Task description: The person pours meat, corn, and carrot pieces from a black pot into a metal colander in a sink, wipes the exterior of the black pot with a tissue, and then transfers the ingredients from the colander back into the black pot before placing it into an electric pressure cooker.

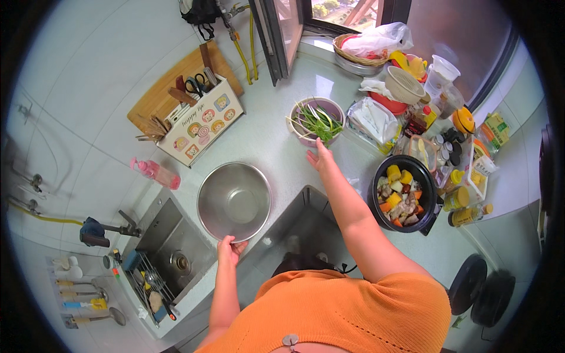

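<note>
A wide stainless steel bowl (pixel 234 200) stands on the pale countertop, and my left hand (pixel 231 249) grips its near rim, thumb on top. Nothing shows inside the bowl. My right hand (pixel 320 155) is at the near edge of a purple and white colander bowl (pixel 314 140), which holds green onions and leafy herbs (pixel 318 121). Its fingers are partly spread; whether they grip the rim cannot be told. Right of my right arm, a black pot (pixel 374 194) contains corn, carrot and meat pieces (pixel 401 198).
At left are a sink (pixel 187 238) with a faucet (pixel 128 226), a pink pump bottle (pixel 159 173) and a knife holder (pixel 201 125) before a wooden board (pixel 154 99). Jars, bottles and baskets (pixel 404 84) crowd the right side. An open window frame (pixel 282 39) juts over the counter.
</note>
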Available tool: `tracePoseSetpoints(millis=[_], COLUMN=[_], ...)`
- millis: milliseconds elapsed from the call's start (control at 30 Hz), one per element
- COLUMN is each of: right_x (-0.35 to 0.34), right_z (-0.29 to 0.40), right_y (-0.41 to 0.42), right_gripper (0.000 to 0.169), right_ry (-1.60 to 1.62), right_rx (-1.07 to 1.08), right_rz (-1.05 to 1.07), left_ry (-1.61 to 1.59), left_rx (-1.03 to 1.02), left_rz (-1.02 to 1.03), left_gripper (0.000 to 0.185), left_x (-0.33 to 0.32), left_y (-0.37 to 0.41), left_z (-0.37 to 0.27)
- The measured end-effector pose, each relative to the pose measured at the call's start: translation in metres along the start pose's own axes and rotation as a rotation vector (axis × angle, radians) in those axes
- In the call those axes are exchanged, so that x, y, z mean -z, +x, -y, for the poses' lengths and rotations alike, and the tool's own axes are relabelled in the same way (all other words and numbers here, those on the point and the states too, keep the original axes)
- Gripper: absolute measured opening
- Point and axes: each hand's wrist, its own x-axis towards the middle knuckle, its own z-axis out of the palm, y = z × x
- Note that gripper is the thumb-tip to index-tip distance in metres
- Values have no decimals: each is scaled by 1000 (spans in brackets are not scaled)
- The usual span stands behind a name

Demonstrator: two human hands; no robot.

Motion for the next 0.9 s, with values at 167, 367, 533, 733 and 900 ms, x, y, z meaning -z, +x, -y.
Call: tracePoseSetpoints(millis=[167,367,533,733,900], right_x=[-3,-15,-29,-42,-39], right_z=[7,46,63,65,56], right_y=[54,-9,-61,-118,-104], right_gripper=[27,14,15,18,23], right_ry=[51,-55,-66,-17,-214], right_rx=[146,337,364,319,360], right_rz=[-66,27,145,292,221], left_ry=[26,182,281,264,302], left_rx=[-9,7,-20,-76,-12], left_rz=[51,64,135,276,418], left_gripper=[25,26,31,30,36], left_x=[-35,-65,-92,-175,-234], left_y=[8,46,57,80,141], left_z=[-10,-37,-61,-75,-53])
